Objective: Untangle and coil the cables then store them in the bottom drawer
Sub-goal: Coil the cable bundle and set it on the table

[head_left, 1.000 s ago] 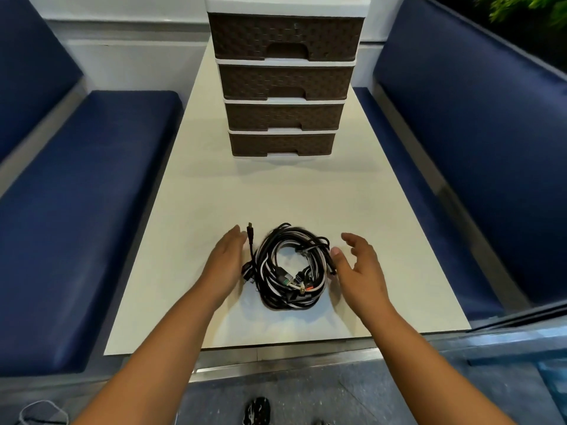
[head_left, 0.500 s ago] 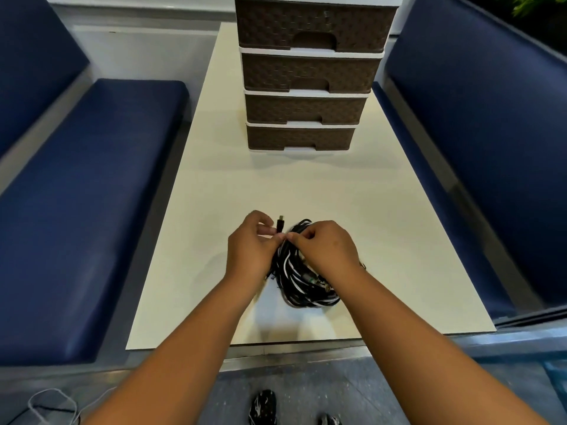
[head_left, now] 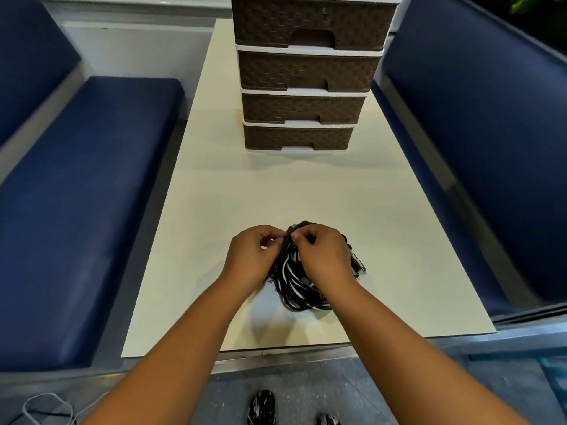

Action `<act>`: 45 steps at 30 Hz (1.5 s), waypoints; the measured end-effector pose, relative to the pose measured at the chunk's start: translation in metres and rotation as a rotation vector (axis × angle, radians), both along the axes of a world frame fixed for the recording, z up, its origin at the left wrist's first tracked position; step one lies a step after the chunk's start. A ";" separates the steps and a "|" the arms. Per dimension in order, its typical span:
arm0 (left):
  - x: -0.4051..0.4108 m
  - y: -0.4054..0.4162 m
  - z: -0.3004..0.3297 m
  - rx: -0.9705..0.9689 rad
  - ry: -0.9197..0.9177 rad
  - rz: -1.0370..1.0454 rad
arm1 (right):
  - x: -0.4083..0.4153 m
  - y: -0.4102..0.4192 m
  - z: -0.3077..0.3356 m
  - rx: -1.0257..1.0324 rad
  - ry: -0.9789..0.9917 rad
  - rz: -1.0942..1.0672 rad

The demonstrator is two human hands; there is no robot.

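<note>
Cream table (head_left: 214, 210), tangled black-and-white cables (head_left: 294, 283), both hands pinching

A long cream table (head_left: 306, 191) runs away between two benches. On one side a navy bench seat (head_left: 86, 210) sits low beside the table, its backrest (head_left: 27, 62) rising at the far corner; on the other a navy bench back (head_left: 478, 127) stands tall along the table's edge. A white wall ledge (head_left: 138, 41) closes off the far end. Down on the speckled grey floor (head_left: 291, 381), a pair of black patterned shoes (head_left: 261, 407) pokes out under the near edge, and a loose pale cord (head_left: 46, 406) curls by the corner. Green leaves (head_left: 540, 4) show at the top corner
</note>
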State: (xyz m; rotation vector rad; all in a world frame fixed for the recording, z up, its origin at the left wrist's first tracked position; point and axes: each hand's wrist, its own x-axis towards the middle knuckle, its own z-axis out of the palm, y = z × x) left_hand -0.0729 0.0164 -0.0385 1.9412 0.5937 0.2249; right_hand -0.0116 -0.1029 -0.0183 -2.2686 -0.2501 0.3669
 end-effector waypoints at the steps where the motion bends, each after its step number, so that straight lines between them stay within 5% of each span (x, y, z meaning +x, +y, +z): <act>1: -0.001 0.001 -0.001 -0.028 -0.008 -0.005 | 0.000 -0.001 -0.001 0.009 -0.009 -0.001; 25: 0.011 -0.003 -0.005 -0.321 0.018 -0.004 | 0.001 -0.008 -0.008 0.327 0.096 -0.087; 28: 0.011 -0.004 -0.007 -0.235 -0.008 0.021 | 0.002 -0.007 -0.009 0.322 0.049 -0.130; 34: 0.005 0.004 -0.017 0.268 -0.098 -0.037 | 0.014 -0.012 0.002 0.364 0.059 -0.164; 41: -0.002 -0.002 -0.014 0.113 -0.065 -0.086 | 0.016 -0.034 0.000 -0.010 -0.298 -0.061; 45: -0.001 -0.018 -0.020 0.071 0.047 -0.223 | 0.016 -0.041 -0.021 -0.248 -0.215 0.071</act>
